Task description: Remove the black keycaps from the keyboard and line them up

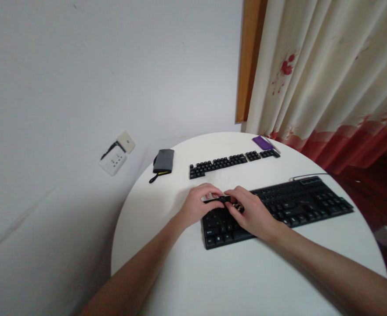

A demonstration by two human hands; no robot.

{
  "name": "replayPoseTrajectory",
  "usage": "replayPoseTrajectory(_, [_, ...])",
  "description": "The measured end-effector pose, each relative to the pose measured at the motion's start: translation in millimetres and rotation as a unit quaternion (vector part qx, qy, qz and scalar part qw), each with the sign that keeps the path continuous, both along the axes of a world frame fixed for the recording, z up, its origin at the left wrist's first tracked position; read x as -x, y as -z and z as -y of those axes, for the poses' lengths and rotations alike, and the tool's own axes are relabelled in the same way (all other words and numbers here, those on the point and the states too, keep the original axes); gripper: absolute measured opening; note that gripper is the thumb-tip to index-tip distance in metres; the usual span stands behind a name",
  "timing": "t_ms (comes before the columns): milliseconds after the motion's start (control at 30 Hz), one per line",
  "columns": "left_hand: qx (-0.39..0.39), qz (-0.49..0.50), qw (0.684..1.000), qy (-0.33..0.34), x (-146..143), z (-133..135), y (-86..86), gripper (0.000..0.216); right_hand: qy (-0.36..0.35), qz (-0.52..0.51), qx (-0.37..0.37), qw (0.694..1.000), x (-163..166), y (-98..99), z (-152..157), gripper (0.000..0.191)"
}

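My left hand (198, 204) is closed, thumb and fingers pinching a slim black tool whose kind I cannot make out. Opposite it, my right hand (251, 210) pinches a small black piece that looks like a keycap (225, 199). The fingertips of both hands meet around this piece. Below them lies a black keyboard (298, 206), its left part partly hidden by my hands. Something small and dark with a light glint shows under the right fingers. Beyond the hands, rows of loose black keycaps (219, 164) are lined up on the white table (186, 281).
A grey pouch (163, 161) with a black loop lies at the table's far left. At the back right are a purple cloth-like item (262, 142) and a pale stick (274, 145). The keyboard's cable (310, 175) runs along its far edge. Wall and curtain (325, 79) stand behind.
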State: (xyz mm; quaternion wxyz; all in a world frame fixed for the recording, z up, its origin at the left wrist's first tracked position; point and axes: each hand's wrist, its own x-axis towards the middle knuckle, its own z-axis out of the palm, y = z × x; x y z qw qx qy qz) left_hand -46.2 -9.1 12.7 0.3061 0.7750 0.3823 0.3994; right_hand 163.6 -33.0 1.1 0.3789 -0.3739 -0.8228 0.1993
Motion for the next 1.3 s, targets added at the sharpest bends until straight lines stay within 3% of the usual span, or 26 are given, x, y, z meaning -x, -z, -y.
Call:
replayPoseTrajectory(433, [-0.035, 0.024, 0.999, 0.021, -0.5, -2.4, 0.7, 0.016, 0.014, -0.013, 0.021, 1.000, 0.6, 6.5, -3.0, 0.012])
replayPoseTrajectory(567, [-0.037, 0.006, 0.999, -0.031, 3.3, -5.4, 4.2, 0.020, 0.055, 0.005, 0.023, 0.998, 0.1, -0.1, -12.4, 0.010])
replayPoseTrajectory(700, [-0.056, 0.017, 0.992, -0.111, 13.0, -10.5, 3.7, 0.034, 0.098, 0.045, 0.037, 0.993, 2.4, -3.3, -41.9, 0.010])
replayPoseTrajectory(967, [-0.042, 0.073, 0.971, -0.224, 28.4, -23.2, -0.5, 0.041, 0.149, 0.216, 0.088, 0.961, 36.8, 4.7, -93.3, 0.012])
replayPoseTrajectory(1300, [-0.038, 0.096, 0.963, -0.250, 32.4, -27.1, -0.3, 0.046, 0.169, 0.257, 0.107, 0.946, 60.7, 10.8, -109.5, 0.018])
